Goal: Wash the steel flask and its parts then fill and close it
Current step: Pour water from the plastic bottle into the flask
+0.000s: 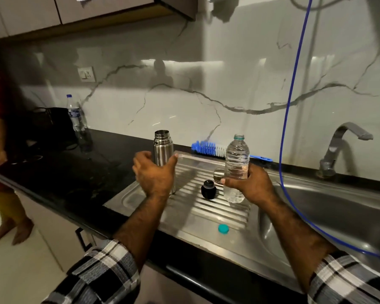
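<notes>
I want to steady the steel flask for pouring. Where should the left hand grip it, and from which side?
Wrap the left hand round the steel flask at mid-body, coming from its left. It stands upright with smooth straight walls; that probably keeps the open mouth clear.

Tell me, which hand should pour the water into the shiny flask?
Probably the right hand: its fingers already grip the uncapped water bottle. The left hand is open beside the open steel flask, well placed to steady it on the drainboard.
</notes>
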Available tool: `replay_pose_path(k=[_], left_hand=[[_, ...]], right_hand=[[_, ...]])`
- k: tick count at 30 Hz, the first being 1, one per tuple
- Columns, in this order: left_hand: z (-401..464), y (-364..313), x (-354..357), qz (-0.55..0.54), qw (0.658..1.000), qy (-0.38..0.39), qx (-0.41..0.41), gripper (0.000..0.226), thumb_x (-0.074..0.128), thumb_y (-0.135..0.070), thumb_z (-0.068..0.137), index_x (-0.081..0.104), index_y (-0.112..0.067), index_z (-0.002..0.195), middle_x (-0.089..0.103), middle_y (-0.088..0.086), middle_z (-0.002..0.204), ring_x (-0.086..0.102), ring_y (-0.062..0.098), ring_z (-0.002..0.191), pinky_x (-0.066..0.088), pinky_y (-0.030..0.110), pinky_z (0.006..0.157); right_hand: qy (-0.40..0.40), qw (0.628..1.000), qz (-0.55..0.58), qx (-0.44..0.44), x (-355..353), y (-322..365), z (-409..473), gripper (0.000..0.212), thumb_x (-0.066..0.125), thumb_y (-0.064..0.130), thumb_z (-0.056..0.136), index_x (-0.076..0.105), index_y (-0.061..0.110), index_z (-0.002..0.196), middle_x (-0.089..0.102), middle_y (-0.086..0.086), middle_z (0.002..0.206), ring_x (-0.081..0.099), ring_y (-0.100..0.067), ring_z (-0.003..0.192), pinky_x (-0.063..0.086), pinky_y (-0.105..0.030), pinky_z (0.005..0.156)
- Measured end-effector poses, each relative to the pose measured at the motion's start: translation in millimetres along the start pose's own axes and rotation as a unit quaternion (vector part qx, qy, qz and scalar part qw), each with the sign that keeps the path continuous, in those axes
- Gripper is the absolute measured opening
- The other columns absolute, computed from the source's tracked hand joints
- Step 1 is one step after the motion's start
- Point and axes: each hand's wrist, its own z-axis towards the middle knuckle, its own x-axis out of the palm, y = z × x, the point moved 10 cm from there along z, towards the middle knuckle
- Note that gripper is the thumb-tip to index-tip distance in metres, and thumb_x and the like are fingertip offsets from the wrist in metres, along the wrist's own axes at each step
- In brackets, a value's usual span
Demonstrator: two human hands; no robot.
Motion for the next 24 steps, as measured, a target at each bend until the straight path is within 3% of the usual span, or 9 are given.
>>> replay_pose_path(k=[3, 5, 7, 10, 13, 17, 21, 24], left_hand=[[22, 28, 14, 0.054, 0.996, 0.059, -0.037, 0.114, 0.090, -0.073, 0.062, 0.042, -0.018, 0.150, 0.048, 0.010, 0.152, 0.047, 0.033, 0.138, 0.048, 0.058, 0.110], [26, 37, 35, 0.026, 0.989, 0.139, -0.051, 0.121, 0.094, -0.068, 0.059, 0.039, -0.022, 0.156, 0.054, 0.008, 0.153, 0.053, 0.032, 0.139, 0.049, 0.056, 0.112], [29, 42, 49, 0.002, 0.981, 0.185, -0.065, 0.102, 0.098, -0.058, 0.061, 0.050, -0.024, 0.145, 0.068, 0.005, 0.136, 0.067, 0.030, 0.123, 0.056, 0.051, 0.105], [35, 44, 56, 0.013, 0.980, 0.189, -0.062, 0.072, 0.099, -0.049, 0.064, 0.063, -0.023, 0.121, 0.072, 0.003, 0.113, 0.071, 0.028, 0.105, 0.061, 0.048, 0.093], [35, 32, 53, 0.025, 0.982, 0.180, -0.056, 0.068, 0.099, -0.047, 0.064, 0.066, -0.021, 0.117, 0.071, 0.002, 0.107, 0.070, 0.025, 0.098, 0.061, 0.047, 0.087], [27, -16, 58, -0.011, 0.983, 0.185, 0.005, 0.062, 0.100, -0.047, 0.063, 0.067, -0.022, 0.109, 0.070, -0.004, 0.096, 0.072, 0.022, 0.090, 0.061, 0.040, 0.082], [-28, -85, 99, -0.075, 0.954, 0.280, 0.073, 0.063, 0.103, -0.038, 0.061, 0.068, -0.021, 0.110, 0.072, -0.012, 0.094, 0.071, 0.005, 0.084, 0.058, 0.025, 0.072], [-88, -120, 140, -0.099, 0.927, 0.346, 0.102, 0.064, 0.104, -0.041, 0.056, 0.069, -0.022, 0.105, 0.075, -0.009, 0.094, 0.073, 0.008, 0.084, 0.062, 0.030, 0.075]], right_hand=[[-0.008, 1.000, -0.001, -0.003, -11, 1, 2, 0.061, 0.099, 0.036, 0.067, 0.073, 0.024, 0.121, 0.079, 0.008, 0.107, 0.073, -0.006, 0.095, 0.057, -0.029, 0.086], [-0.008, 1.000, -0.004, -0.003, -17, 3, 4, 0.062, 0.099, 0.035, 0.067, 0.072, 0.025, 0.123, 0.078, 0.008, 0.108, 0.072, -0.006, 0.095, 0.056, -0.027, 0.085], [-0.020, 1.000, -0.010, -0.001, -25, 1, 6, 0.061, 0.100, 0.034, 0.066, 0.073, 0.025, 0.121, 0.078, 0.008, 0.106, 0.073, -0.007, 0.096, 0.057, -0.029, 0.087], [-0.034, 0.999, -0.014, 0.005, -41, -3, 5, 0.056, 0.100, 0.030, 0.066, 0.073, 0.026, 0.115, 0.078, 0.011, 0.098, 0.073, -0.003, 0.091, 0.057, -0.025, 0.082], [-0.051, 0.998, -0.024, 0.009, -63, -11, 5, 0.051, 0.100, 0.027, 0.067, 0.072, 0.028, 0.110, 0.076, 0.014, 0.093, 0.071, 0.003, 0.085, 0.054, -0.020, 0.077], [-0.085, 0.996, -0.038, 0.019, -99, -19, 1, 0.060, 0.102, 0.031, 0.062, 0.073, 0.025, 0.114, 0.079, 0.008, 0.098, 0.076, -0.008, 0.089, 0.062, -0.033, 0.086], [-0.116, 0.991, -0.061, 0.014, -147, -13, -12, 0.054, 0.101, 0.023, 0.064, 0.070, 0.026, 0.108, 0.075, 0.013, 0.092, 0.072, -0.001, 0.082, 0.055, -0.022, 0.074], [-0.127, 0.987, -0.091, 0.021, -183, -12, -24, 0.054, 0.100, 0.019, 0.065, 0.069, 0.024, 0.109, 0.073, 0.014, 0.091, 0.069, -0.001, 0.083, 0.053, -0.026, 0.076]])
